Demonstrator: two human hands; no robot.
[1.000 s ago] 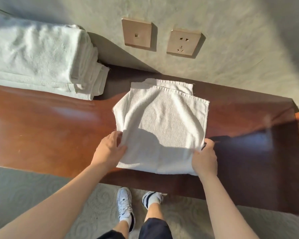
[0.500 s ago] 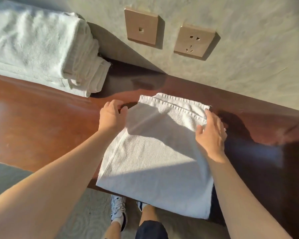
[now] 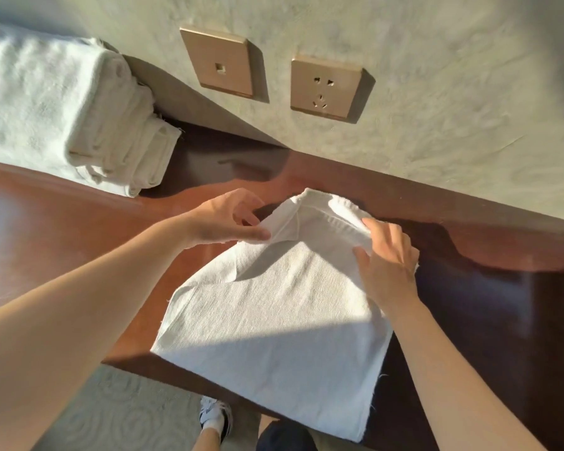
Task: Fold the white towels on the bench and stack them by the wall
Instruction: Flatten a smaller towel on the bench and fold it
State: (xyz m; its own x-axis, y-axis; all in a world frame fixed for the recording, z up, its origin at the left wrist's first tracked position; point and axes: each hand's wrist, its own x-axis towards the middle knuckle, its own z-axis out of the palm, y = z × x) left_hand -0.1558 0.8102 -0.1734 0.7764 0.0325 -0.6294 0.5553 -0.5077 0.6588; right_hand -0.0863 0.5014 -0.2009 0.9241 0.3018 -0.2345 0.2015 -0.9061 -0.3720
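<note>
Towel (image 3: 274, 320) first: white, finely ribbed, lying on the wooden bench (image 3: 62, 222) with its long axis running away from me toward the wall (image 3: 437, 109), its near end hanging just over the bench's front edge above my shoe (image 3: 214, 418). That near part lies flat, half in sun, half in my shadow, a few loose threads at its right edge. Farther out, the far end is lifted and bunched, the hemmed band showing, and both my hands are on it. My left hand (image 3: 222, 219) pinches the left corner between thumb and fingers; my right hand (image 3: 385, 255) grips the right corner, fingers curled over the hem. Both sit at about the same depth, so neither is nearer. Beyond them, up left against the wall, sits the stack of folded towels (image 3: 62, 118), well apart and closer to my left hand. I judge the next move goes that way. Two brass wall plates (image 3: 222, 63) sit above.
</note>
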